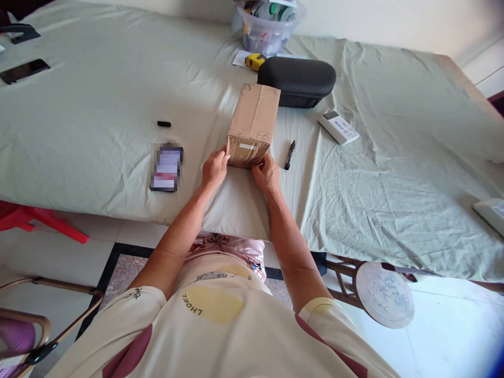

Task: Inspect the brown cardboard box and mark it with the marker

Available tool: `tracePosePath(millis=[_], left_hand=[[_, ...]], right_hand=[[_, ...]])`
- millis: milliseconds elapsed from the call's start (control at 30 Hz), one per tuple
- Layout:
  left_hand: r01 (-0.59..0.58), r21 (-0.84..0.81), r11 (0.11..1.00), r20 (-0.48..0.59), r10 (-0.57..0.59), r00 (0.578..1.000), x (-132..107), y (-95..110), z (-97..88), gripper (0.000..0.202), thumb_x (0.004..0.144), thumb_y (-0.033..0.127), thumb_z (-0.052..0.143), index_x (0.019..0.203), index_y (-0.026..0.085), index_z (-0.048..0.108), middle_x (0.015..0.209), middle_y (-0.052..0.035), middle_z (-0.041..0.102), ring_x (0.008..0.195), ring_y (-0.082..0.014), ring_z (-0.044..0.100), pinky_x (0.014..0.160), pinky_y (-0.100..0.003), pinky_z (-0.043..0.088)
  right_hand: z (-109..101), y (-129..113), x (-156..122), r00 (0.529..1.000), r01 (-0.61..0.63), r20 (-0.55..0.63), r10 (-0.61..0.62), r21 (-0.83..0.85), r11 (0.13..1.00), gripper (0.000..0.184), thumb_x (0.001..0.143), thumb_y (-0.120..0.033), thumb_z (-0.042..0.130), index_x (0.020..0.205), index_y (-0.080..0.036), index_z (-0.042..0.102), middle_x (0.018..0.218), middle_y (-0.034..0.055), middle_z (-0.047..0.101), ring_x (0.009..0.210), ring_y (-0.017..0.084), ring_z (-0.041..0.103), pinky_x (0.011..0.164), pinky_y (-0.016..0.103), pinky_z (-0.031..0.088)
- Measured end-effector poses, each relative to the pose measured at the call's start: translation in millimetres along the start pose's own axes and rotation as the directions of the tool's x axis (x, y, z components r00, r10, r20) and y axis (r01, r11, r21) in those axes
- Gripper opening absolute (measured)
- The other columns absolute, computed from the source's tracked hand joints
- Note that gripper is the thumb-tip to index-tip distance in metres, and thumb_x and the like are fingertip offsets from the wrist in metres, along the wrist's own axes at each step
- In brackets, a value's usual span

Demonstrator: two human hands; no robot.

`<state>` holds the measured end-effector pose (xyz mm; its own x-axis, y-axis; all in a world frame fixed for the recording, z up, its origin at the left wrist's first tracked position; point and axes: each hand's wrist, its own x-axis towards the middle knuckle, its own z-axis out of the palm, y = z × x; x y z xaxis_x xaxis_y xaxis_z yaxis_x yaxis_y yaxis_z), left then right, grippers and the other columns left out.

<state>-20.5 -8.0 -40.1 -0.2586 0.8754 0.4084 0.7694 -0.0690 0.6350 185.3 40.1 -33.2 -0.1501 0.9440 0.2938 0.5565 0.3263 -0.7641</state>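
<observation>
On the table (pixel 94 121), the box (pixel 254 115) is already inked; what's left doesn't show. Left hand (pixel 214 168) and right hand (pixel 268 174) pinch its near edges.

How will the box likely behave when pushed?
The box should be fairly stiff, given its straight cardboard edges. It seems unlikely to roll, having flat sides. It may drag the cloth, which looks wrinkled.

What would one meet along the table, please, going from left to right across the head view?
Dark phone → phone with a lit, blurred screen → left hand → cardboard box → black marker → white device → pale object cut off by the right edge.
</observation>
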Motion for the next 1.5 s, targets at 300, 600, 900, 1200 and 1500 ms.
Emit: tracePosePath(millis=[300, 600, 900, 1200, 1500], left_hand=[[-0.051, -0.02, 0.999, -0.066, 0.049, 0.997, 0, -2, 0.7, 0.039, 0.113, 0.045, 0.042, 0.097, 0.024, 0.071, 0.095, -0.0087, 0.071, 0.09, -0.0241, 0.067, 0.079, -0.034, 0.05], [0.016, 0.101, 0.995, -0.156, 0.0, 0.988, -5, 10, -4.2, 0.016, 0.1, 0.027, 0.06, 0.086, 0.023, 0.064, 0.09, -0.0071, 0.072, 0.083, -0.0219, 0.067, 0.076, -0.032, 0.047], [-0.004, 0.083, 0.997, -0.129, 0.015, 0.992, -6, 15, -8.8, 0.019, 0.096, 0.027, 0.06, 0.077, 0.025, 0.055, 0.087, -0.0059, 0.067, 0.082, -0.0207, 0.064, 0.075, -0.032, 0.046], [-0.132, -0.084, 0.988, -0.276, 0.105, 0.955, -6, 19, -13.8, 0.05, 0.102, 0.058, 0.055, 0.135, 0.021, 0.06, 0.13, -0.0149, 0.069, 0.125, -0.0292, 0.066, 0.107, -0.042, 0.054], [-0.267, -0.316, 0.91, -0.161, 0.226, 0.961, 18, 37, -19.3, 0.066, 0.111, 0.069, 0.023, 0.151, 0.029, 0.057, 0.149, -0.0117, 0.067, 0.141, -0.0235, 0.063, 0.122, -0.04, 0.048]], right_hand=[[0, -1, 0, 1.0, -0.001, 0.03, 0.001, 0.004, 1.0, 0.013, 0.074, -0.021, 0.052, 0.085, -0.027, 0.048, 0.082, 0.0003, 0.06, 0.077, 0.019, 0.056, 0.077, 0.034, 0.047], [-8, -4, 3, 1.0, 0.016, 0.02, -0.015, -0.02, 1.0, 0.017, 0.071, -0.013, 0.047, 0.08, -0.025, 0.055, 0.078, 0.001, 0.065, 0.078, 0.018, 0.059, 0.081, 0.034, 0.05], [-53, 31, 18, 0.917, -0.191, -0.388, 0.097, -0.211, 0.959, 0.044, 0.084, -0.013, 0.045, 0.12, -0.02, 0.068, 0.119, 0.012, 0.071, 0.11, 0.025, 0.066, 0.105, 0.048, 0.053], [-52, 25, 5, 0.923, -0.367, -0.266, 0.277, -0.397, 0.841, 0.043, 0.087, -0.024, 0.054, 0.124, -0.027, 0.077, 0.137, 0.0115, 0.069, 0.129, 0.031, 0.056, 0.112, 0.054, 0.043], [-50, 35, 6, 0.917, -0.313, -0.344, 0.201, -0.311, 0.897, 0.034, 0.083, -0.021, 0.054, 0.101, -0.026, 0.083, 0.113, 0.0112, 0.069, 0.108, 0.029, 0.056, 0.105, 0.057, 0.044]])
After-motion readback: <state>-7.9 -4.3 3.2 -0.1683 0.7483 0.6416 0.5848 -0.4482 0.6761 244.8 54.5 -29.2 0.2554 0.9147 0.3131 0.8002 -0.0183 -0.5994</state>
